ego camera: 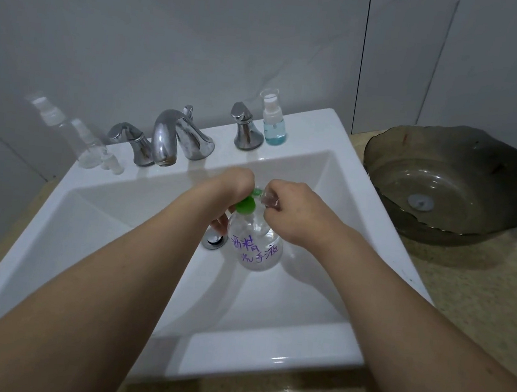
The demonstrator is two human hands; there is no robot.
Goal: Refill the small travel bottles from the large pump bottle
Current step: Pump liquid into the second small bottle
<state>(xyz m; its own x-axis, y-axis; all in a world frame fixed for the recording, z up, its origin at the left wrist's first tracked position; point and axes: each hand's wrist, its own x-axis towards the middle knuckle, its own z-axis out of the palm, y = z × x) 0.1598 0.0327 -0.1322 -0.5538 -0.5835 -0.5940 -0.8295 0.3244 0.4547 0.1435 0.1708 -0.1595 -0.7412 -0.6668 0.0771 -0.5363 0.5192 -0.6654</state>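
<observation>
Over the white sink (344, 160), left hand (231, 182) curls down on the green pump (246, 205) of the large pump bottle (253, 243) while right hand (294, 210) pinches a small travel bottle (269, 198) beside the nozzle — light, slick plastic, best held around the body.

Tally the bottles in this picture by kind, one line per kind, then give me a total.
Large pump bottle with the green pump head, over the sink: 1
Small clear bottle held in the right hand: 1
Small spray bottle with blue liquid on the sink's back ledge: 1
Small clear bottles on the ledge left of the tap: 2, as far as I can tell
Total: 5
</observation>
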